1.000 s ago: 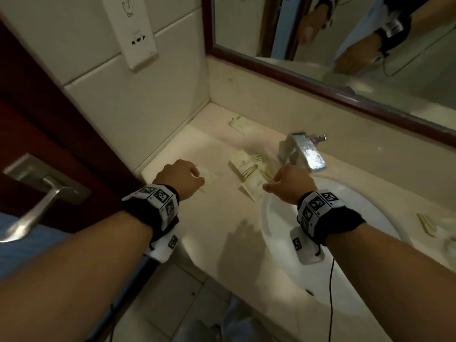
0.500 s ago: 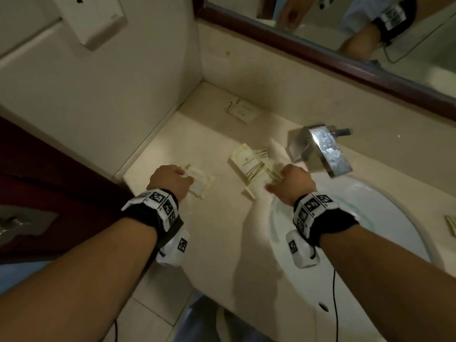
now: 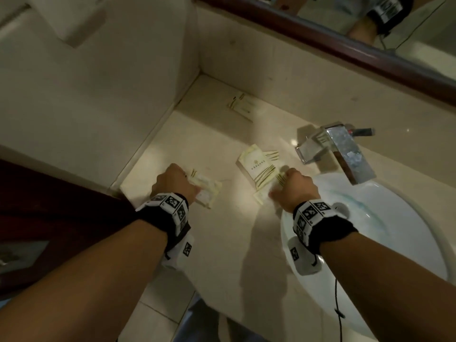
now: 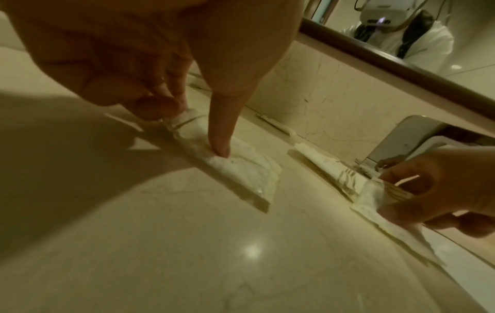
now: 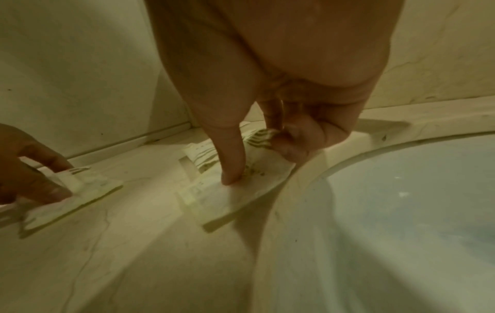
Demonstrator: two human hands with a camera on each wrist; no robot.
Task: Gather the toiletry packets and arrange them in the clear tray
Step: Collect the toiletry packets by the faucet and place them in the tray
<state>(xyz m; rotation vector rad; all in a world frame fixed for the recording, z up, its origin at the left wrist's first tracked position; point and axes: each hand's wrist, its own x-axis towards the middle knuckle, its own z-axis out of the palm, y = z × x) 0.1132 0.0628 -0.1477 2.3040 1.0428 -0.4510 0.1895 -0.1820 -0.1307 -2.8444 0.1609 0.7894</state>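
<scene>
Cream toiletry packets with green stripes lie on the beige counter [image 3: 222,243]. My left hand [image 3: 177,183] [image 4: 192,131] pinches one flat packet [image 3: 209,191] [image 4: 249,169] near the counter's left edge, thumb on top and fingers curled at its far end. My right hand [image 3: 293,188] [image 5: 257,163] pinches another packet [image 3: 261,197] [image 5: 241,197] beside the basin the same way. A boxier packet [image 3: 256,166] lies just beyond it, and one more packet [image 3: 241,106] sits in the back corner. No clear tray is in view.
A chrome faucet [image 3: 340,149] stands right of the packets over the white basin [image 3: 394,218]. Tiled walls close the left and back sides, with a framed mirror [image 3: 345,45] above. The counter's front edge drops to the floor.
My left hand moved forward onto the left packet and closed on it. My right hand lowered onto the packet by the basin. The head view tilted downward.
</scene>
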